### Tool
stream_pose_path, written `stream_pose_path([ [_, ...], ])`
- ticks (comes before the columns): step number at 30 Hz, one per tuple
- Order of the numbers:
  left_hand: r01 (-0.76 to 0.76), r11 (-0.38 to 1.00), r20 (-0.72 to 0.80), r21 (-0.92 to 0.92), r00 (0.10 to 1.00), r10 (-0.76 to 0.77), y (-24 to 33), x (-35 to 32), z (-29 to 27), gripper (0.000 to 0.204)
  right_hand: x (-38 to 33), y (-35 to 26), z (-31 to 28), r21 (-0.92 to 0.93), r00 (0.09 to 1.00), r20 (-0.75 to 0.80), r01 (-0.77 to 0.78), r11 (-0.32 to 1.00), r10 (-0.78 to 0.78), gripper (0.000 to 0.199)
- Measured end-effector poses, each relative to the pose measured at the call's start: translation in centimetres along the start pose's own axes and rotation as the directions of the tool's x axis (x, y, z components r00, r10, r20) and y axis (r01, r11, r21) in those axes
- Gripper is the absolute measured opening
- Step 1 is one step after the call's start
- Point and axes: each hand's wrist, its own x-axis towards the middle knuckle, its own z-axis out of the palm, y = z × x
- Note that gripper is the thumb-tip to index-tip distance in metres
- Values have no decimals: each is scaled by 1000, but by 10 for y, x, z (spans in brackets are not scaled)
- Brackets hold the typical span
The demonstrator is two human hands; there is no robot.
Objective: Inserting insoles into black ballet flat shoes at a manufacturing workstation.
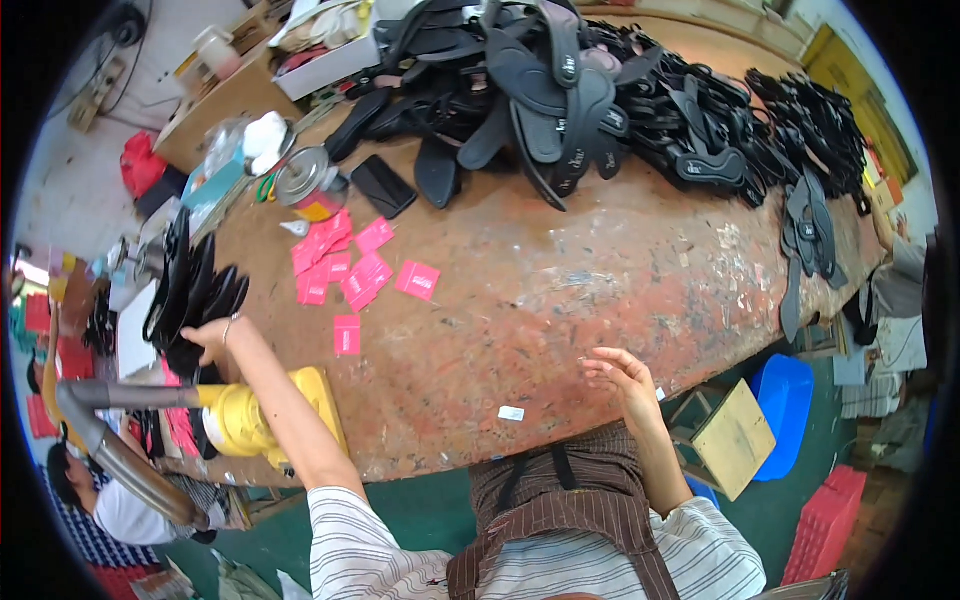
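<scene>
Footwear (205,285), black and bunched upright, is seen at nine o'clock, where it is touched by the left hand (213,338); the fingers are set against its lower part, and whether it is gripped or merely touched cannot be told. The right hand (628,385) is held at four o'clock, by the near edge of the worktop (480,320), with its fingers loosely bent, moderately spread and nothing held in them. Between nine and ten o'clock, pink cards (372,280) are scattered on the worktop, several of them overlapped. At ten o'clock, scissors (266,187) with green and orange handles are placed beside a round tin (300,180), and a black phone (383,187) is laid between ten and eleven. From eleven to two o'clock, the far side is covered by a tangled heap of black sandal parts (560,110); a smaller group of black straps and soles (808,232) is laid between two and three. A small white label (511,413) is seen between five and six. At eight o'clock, a yellow fixture (230,420) is partly hidden by the left forearm. Off the worktop, near four o'clock, a wooden stool (735,440) is placed just beside a blue bin (790,400).
</scene>
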Motion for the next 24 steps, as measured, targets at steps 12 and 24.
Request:
stream_pose_path([
  [12, -784, 604, 984, 147, 55, -168, 58, -114, -448, 31, -71, 186, -246, -58, 634, -736, -406, 912, 236, 21],
  [24, 1, -321, -277, 947, 508, -815, -96, -74, -611, 33, 20, 228, -212, -204, 693, -368, -711, 673, 620, 34],
])
